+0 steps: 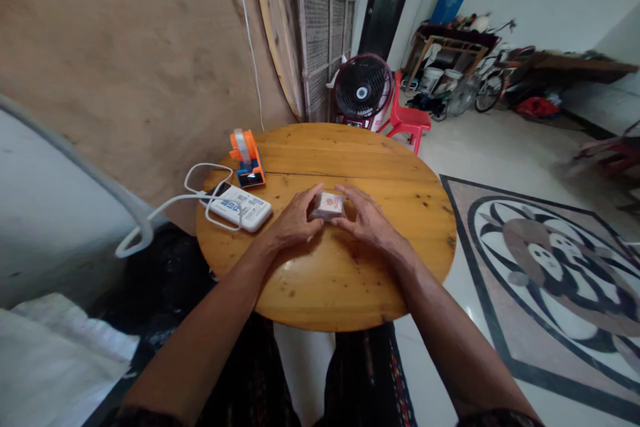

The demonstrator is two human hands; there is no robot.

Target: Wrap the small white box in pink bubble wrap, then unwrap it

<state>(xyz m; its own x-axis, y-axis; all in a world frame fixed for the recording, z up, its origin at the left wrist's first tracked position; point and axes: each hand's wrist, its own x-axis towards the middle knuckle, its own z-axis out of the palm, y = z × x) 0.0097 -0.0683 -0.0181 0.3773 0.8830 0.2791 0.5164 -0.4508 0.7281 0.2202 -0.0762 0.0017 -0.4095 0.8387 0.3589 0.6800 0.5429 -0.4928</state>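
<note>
On the wooden table, between my two hands, is a small white pack with red print (330,203), in what looks like a clear plastic wrapper or case. My left hand (299,215) curves around its left end, thumb at the near side and fingers at the far side. From the right, my right hand (369,215) closes round it in the same way, the thumb lying along the near edge. The undersides of my fingers are hidden, and so is the contact at the far edge.
At the left of the round table (300,293) lie a white power bank (245,205) with a white cable and an orange tape dispenser (249,153). A fan (363,90) and a red chair (407,119) stand beyond. A wall (150,80) borders the left.
</note>
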